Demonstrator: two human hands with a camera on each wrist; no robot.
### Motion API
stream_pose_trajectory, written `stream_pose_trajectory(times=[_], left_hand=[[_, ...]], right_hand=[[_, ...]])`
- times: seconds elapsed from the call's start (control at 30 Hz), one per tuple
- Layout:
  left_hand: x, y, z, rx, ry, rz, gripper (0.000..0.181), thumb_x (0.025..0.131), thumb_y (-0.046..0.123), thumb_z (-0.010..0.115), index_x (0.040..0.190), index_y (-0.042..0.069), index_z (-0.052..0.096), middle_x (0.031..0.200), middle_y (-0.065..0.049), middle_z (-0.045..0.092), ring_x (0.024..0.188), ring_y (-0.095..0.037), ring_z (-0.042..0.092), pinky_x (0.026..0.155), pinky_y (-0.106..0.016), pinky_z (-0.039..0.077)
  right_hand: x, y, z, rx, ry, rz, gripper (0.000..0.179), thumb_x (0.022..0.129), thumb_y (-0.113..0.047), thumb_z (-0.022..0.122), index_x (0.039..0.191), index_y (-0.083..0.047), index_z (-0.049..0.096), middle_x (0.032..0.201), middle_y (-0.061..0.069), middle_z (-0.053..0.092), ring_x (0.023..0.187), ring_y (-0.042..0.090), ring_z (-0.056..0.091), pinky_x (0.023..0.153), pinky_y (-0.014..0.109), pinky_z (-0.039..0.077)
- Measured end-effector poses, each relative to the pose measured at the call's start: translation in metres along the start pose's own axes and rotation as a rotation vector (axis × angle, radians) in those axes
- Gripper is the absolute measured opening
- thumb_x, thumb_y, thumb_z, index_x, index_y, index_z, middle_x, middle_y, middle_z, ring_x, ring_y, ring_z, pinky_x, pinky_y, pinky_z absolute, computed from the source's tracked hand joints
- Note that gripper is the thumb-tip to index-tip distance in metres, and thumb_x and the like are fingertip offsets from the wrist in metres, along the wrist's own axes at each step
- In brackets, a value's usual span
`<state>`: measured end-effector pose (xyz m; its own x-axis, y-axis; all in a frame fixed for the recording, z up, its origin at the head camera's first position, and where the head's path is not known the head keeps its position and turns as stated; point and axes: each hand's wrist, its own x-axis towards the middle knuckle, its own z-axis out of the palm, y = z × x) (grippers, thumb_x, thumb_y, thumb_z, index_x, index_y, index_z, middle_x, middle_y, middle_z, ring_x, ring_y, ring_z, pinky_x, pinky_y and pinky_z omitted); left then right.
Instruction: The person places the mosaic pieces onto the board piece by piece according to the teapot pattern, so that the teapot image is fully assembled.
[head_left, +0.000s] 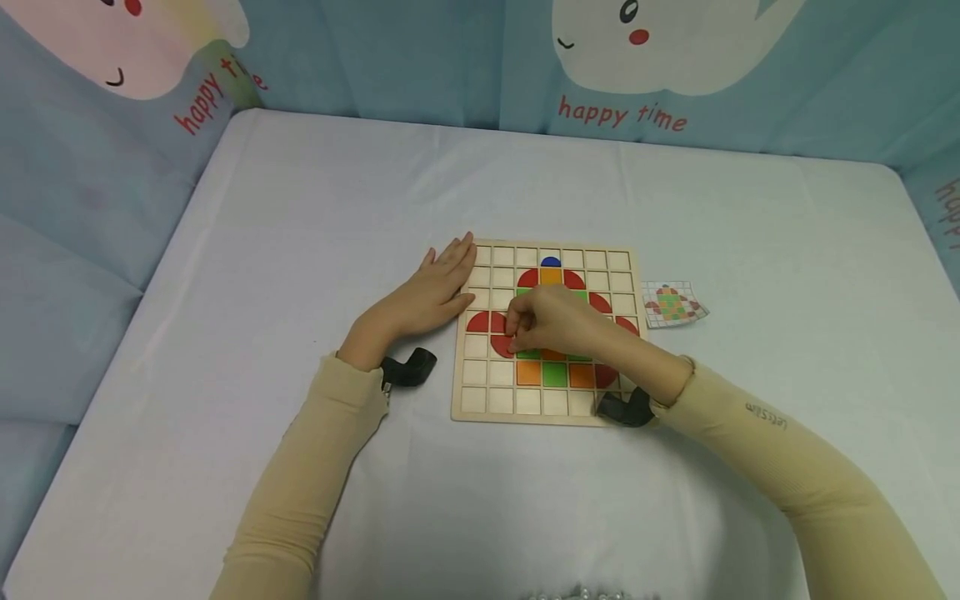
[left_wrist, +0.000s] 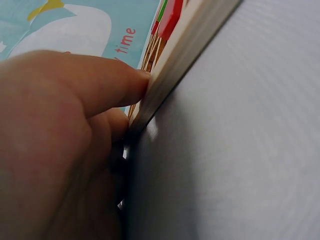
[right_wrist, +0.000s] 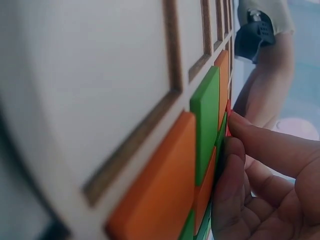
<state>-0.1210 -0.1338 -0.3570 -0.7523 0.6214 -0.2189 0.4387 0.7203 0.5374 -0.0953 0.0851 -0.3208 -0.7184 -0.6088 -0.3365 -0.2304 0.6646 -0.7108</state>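
A wooden grid board (head_left: 474, 402) lies on the table with red, green, orange and blue pieces set in its squares. My left hand (head_left: 429, 296) rests along the board's left side, fingers stretched, thumb at the edge; the left wrist view shows the thumb (left_wrist: 112, 82) against the wooden rim. Over the board's middle, my right hand (head_left: 558, 321) has thumb and forefinger at a red quarter-circle piece (head_left: 501, 345) left of the green squares. A sliver of the red piece (right_wrist: 228, 120) shows at those fingertips in the right wrist view. The palm hides several central squares.
A small paper pattern card (head_left: 672, 305) lies right of the board, one corner curled up. Black wrist cameras (head_left: 408, 368) sit under both wrists. White cloth (head_left: 360, 208) covers the table, and a blue printed curtain (head_left: 420, 67) hangs behind it. Beads show at the bottom edge.
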Motion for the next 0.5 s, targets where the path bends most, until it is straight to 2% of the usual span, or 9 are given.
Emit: stream_pose_trajectory(times=[0.3,0.4,0.5], left_hand=[[0.001,0.001,0.002,-0.009,0.001,0.011,0.066,0.101,0.024,0.040,0.149,-0.003,0.003,0.157,-0.013,-0.007,0.143,-0.025,-0.007,0.113,-0.043,-0.009],[0.001,0.000,0.006,-0.037,0.008,0.016,0.066,0.101,0.024,0.040,0.149,-0.003,0.005,0.157,-0.014,-0.005,0.144,-0.025,-0.005,0.113,-0.043,-0.008],[-0.002,-0.005,0.009,-0.103,0.028,0.018,0.063,0.101,0.023,0.041,0.149,-0.003,0.009,0.157,-0.014,-0.001,0.144,-0.025,-0.002,0.114,-0.041,-0.005]], right_hand=[[-0.006,0.007,-0.004,0.039,0.014,0.013,0.010,0.080,-0.012,0.076,0.079,-0.009,0.067,0.070,-0.002,0.062,0.068,0.014,0.056,0.064,0.027,0.048],[-0.015,0.017,-0.014,0.053,0.067,-0.003,0.009,0.081,-0.013,0.075,0.081,-0.008,0.068,0.074,-0.001,0.064,0.069,0.015,0.057,0.066,0.028,0.049],[-0.031,0.029,-0.030,0.049,0.166,0.010,0.008,0.083,-0.012,0.073,0.085,-0.006,0.068,0.079,0.002,0.065,0.071,0.018,0.056,0.066,0.028,0.047]])
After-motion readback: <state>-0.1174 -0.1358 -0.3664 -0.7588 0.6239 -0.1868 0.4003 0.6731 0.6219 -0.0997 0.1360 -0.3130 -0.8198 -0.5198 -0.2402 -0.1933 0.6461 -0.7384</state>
